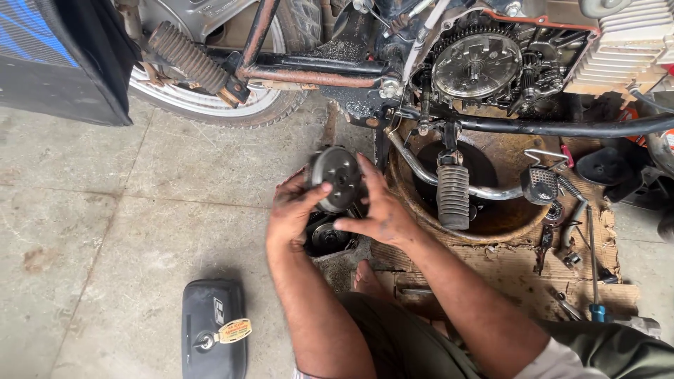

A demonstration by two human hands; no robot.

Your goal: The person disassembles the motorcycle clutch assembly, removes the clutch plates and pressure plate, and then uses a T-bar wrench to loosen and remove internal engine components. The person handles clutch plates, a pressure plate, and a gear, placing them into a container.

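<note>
- Your left hand [293, 214] and right hand [379, 210] both grip a round, dark clutch part [335, 179], fingers curled over its rim, thumbs on the face. You hold it up off the floor, just in front of the motorcycle's engine [505, 63].
- Done so far, judging from how things lie: the engine's side cover is off, and the big toothed clutch wheel [476, 64] with its small gears sits exposed inside the case.
- The oil looks drained: a wide rusty pan [414, 200] sits under the engine with dark fluid in it.
- More round parts [328, 237] lie on the floor right below your hands; the motion blur makes it hard to tell whether they belong to the same assembly.
- The black footrest [453, 195] hangs over the pan, in the way of nothing you hold.
- Left, as I judge it: the part in your hands is out of the engine, and the open case has no cover back on.
- Tools are scattered on the cardboard [505, 267] to your right, among them a screwdriver with a blue handle [595, 309], untouched now.
- A black side panel [210, 337] lies on the concrete by your left knee, well apart from the bike.
</note>
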